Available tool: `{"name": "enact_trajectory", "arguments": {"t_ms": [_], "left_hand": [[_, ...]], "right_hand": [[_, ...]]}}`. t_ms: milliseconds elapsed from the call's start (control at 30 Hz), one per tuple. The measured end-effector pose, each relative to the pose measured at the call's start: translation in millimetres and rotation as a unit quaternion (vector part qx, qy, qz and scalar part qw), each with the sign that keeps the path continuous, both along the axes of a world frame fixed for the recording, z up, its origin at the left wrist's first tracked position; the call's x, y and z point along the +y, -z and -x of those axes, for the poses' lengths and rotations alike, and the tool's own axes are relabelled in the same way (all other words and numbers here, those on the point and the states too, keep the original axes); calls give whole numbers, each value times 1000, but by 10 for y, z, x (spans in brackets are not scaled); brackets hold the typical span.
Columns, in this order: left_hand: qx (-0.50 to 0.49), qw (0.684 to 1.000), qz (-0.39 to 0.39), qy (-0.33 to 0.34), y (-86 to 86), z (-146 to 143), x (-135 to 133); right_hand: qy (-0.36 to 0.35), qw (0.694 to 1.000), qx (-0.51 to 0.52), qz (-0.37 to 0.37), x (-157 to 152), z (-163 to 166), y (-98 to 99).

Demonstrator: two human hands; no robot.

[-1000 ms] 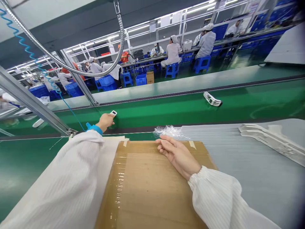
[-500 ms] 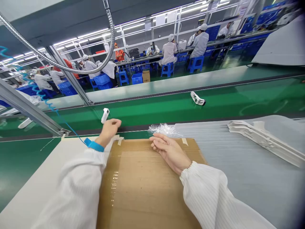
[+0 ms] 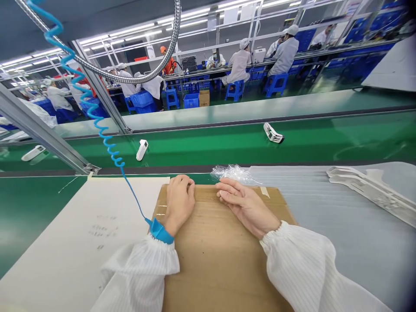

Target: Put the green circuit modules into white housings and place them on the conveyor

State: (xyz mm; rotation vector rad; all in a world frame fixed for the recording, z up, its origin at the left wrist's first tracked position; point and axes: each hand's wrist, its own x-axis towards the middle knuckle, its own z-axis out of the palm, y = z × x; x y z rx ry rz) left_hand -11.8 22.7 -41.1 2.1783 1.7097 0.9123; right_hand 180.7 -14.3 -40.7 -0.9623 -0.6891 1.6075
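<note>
My left hand (image 3: pixel 180 201), with a blue wrist strap (image 3: pixel 160 231), rests back-up near the far left corner of a brown cardboard sheet (image 3: pixel 221 260). Its fingers bend loosely, tips hidden, and no object shows in it. My right hand (image 3: pixel 248 206) lies on its side over the cardboard, open, fingers loosely extended and empty. Just beyond its fingertips is a crumpled clear plastic film (image 3: pixel 232 174). On the green belt beyond my left hand lies a small white plastic part (image 3: pixel 142 150). Farther right on the belt is a white part with a dark end (image 3: pixel 273 133).
A long white plastic piece (image 3: pixel 373 190) lies on grey foam sheeting (image 3: pixel 328 234) at right. White board (image 3: pixel 78 242) covers the left side. A coiled blue cord (image 3: pixel 100 125) runs down to my wrist. A metal post (image 3: pixel 42 130) stands left. Several workers sit beyond the belt (image 3: pixel 208 147).
My left hand has drawn back from beside the small white part and come down onto the cardboard. My right hand stays almost in place. The view has shifted slightly.
</note>
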Motion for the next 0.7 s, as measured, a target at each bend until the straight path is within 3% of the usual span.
{"name": "enact_trajectory", "arguments": {"t_ms": [233, 467, 700], "left_hand": [[-36, 999, 7, -21, -21, -1, -18], [-114, 990, -59, -58, 3, 29, 0], [-143, 986, -26, -83, -51, 16, -41]], "right_hand": [[-1, 1000, -17, 5, -13, -8, -26], [-3, 999, -32, 14, -21, -10, -44], [-11, 998, -59, 21, -12, -9, -45]]}}
